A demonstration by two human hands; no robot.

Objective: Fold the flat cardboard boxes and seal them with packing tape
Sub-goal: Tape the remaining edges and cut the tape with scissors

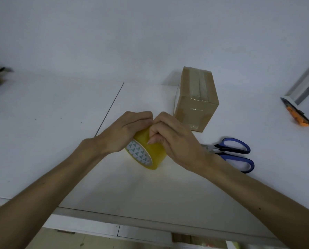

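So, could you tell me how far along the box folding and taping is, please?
Done: one cardboard box stands folded, with clear tape across its seams. In hand: the left hand grips the yellow tape roll while the right hand picks at its surface, probably hunting for the tape end. Left: any further taping; no flat box is clearly visible, and the scissors lie untouched beside the right wrist.

1 roll of yellow packing tape [150,156], with 2 hands on it: the left hand [125,130] and the right hand [175,137]. Beyond the roll and slightly right stands 1 taped cardboard box [195,108]. Just right of the roll lies 1 pair of blue-handled scissors [236,150] — and far right of it, 1 orange utility knife [297,115].
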